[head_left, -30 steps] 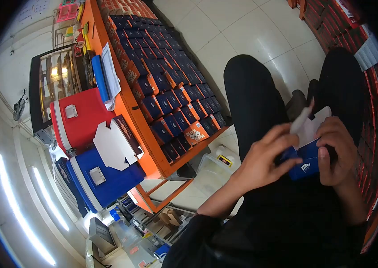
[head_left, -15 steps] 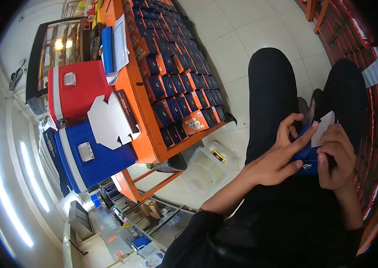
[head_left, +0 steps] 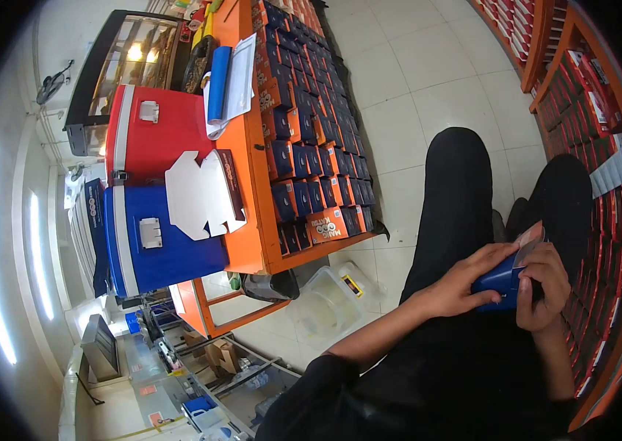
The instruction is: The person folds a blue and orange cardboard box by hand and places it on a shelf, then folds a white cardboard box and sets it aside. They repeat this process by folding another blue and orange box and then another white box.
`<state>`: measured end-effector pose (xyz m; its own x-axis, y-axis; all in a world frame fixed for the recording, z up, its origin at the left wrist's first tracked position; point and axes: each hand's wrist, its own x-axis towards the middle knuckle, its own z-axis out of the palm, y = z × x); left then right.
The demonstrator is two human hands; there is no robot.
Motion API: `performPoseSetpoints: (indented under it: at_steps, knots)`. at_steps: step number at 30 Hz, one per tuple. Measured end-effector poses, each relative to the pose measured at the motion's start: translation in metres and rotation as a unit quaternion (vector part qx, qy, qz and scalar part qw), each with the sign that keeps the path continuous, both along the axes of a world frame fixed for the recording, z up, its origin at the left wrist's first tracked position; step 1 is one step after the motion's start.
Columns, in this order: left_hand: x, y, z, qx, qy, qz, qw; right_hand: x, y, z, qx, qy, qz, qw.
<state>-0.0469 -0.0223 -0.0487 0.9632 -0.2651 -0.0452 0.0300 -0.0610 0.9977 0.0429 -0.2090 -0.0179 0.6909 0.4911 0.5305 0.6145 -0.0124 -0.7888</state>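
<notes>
A dark blue folding carton box [head_left: 500, 283] sits over my lap, between my two hands. My left hand [head_left: 461, 285] wraps around its left side, thumb below and fingers along the top edge. Curled fingers of my right hand [head_left: 546, 283] grip the right side, the thumb near its front face. At the far end a pale flap [head_left: 531, 235] sticks up beside my right fingers. The inside of the box is hidden from me.
To the left, an orange table [head_left: 248, 246] bears an unfolded white carton [head_left: 197, 191], a red cooler [head_left: 160, 136] and a blue cooler [head_left: 167, 242]. Stacked blue-and-orange boxes [head_left: 325, 224] fill its shelf. A clear plastic bin [head_left: 325, 305] stands on the floor. Red boxes [head_left: 575, 95] line the right.
My left hand, previously with fingers spread over the flaps, now wraps around the box's side. More of the blue box shows. The view has shifted, so the surroundings sit further right.
</notes>
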Motion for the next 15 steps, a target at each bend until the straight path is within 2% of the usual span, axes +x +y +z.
performPoseSetpoints:
  at_steps: [1, 3, 7, 10, 12, 15]
  knots:
    - [0.002, 0.005, 0.006, 0.002, -0.002, 0.001, 1.0, 0.0, 0.001, -0.001, 0.007, 0.011, 0.001, 1.0]
    - [0.006, 0.012, 0.015, 0.087, -0.05, -0.035, 0.994, 0.0, 0.001, -0.001, 0.002, 0.007, -0.003, 1.0]
    - [0.013, 0.024, 0.029, 0.105, -0.078, -0.1, 0.986, 0.003, -0.001, -0.001, -0.011, 0.02, -0.007, 1.0]
    - [0.013, 0.028, 0.026, 0.108, -0.067, -0.08, 0.989, 0.003, -0.001, 0.0, -0.017, 0.016, -0.006, 1.0]
    - [0.014, 0.024, 0.02, 0.087, 0.053, 0.041, 0.994, 0.001, 0.0, 0.0, -0.02, 0.019, -0.01, 1.0]
    - [0.011, 0.009, 0.015, 0.12, 0.014, 0.08, 0.989, 0.004, -0.002, 0.0, -0.018, 0.021, -0.016, 0.999]
